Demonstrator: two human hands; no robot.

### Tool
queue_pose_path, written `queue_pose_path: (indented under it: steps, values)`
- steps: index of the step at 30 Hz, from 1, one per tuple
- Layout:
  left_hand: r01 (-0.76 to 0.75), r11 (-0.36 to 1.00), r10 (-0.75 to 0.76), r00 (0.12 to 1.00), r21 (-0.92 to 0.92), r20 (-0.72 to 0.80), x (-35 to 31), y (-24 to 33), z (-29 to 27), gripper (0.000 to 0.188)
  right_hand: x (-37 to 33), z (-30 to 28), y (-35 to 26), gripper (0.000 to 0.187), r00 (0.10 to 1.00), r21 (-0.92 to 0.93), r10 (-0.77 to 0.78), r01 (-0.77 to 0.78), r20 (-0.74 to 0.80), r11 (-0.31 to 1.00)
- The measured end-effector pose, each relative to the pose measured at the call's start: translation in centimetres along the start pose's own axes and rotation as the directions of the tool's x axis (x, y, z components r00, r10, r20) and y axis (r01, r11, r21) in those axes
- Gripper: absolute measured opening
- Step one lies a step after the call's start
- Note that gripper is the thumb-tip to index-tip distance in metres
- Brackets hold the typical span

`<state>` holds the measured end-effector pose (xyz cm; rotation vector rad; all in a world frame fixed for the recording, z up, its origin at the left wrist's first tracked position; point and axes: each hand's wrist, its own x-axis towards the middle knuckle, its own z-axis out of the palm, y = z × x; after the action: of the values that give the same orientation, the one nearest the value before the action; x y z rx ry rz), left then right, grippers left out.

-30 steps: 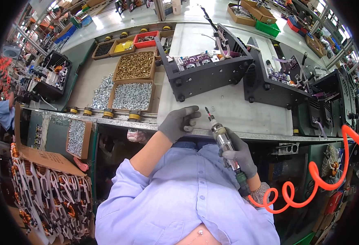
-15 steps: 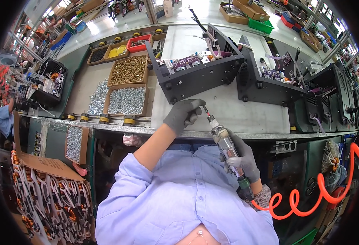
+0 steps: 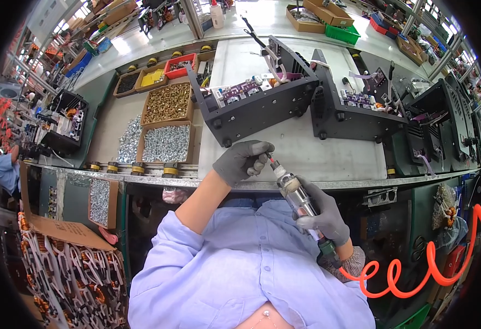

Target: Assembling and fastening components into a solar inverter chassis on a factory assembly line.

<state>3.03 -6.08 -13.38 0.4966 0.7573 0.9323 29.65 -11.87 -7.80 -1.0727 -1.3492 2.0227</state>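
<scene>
My right hand (image 3: 328, 216), in a grey glove, is wrapped round an air screwdriver (image 3: 295, 194) that points up and to the left. At its bit tip the gloved fingers of my left hand (image 3: 239, 163) are pinched together. Whatever lies between those fingertips is too small and covered to make out. Just beyond my hands stands a black metal housing (image 3: 262, 116) with a purple circuit board (image 3: 243, 90) and loose cables inside. To its right is a second black housing (image 3: 355, 125) of the same sort.
Cardboard boxes of silver screws (image 3: 166, 143) and brass-coloured parts (image 3: 167, 103) lie on the left, near a red bin (image 3: 180, 66). An orange coiled air hose (image 3: 394, 284) runs off to the right. Wired coils fill a carton (image 3: 70, 222) at lower left. More black housings (image 3: 448, 112) stand far right.
The view has shifted slightly. My left fingers have curled in more tightly at the bit tip, and the screwdriver's tip has moved a little toward them. The housings stay in place.
</scene>
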Motion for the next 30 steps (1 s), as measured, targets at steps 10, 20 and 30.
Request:
queue_pose_path:
  steps: [10,20,30]
  values:
    - [0.097,0.995,-0.097,0.995,-0.012,0.023,1.1,0.6,1.1,0.022,0.2,-1.8,0.4,0.098,0.977,-0.406,-0.209,0.205,0.034,0.891]
    - [-0.407,0.292,0.783,0.622,0.865,0.029,1.0,1.1,5.2,0.040,4.9,-3.8,3.0,0.093,0.934,-0.373,-0.320,0.243,-0.159,0.895]
    - [0.335,-0.294,0.556,0.822,0.895,-0.125,6.2,12.9,6.1,0.040,8.1,-4.3,3.1,0.092,0.950,-0.469,-0.295,0.214,-0.105,0.857]
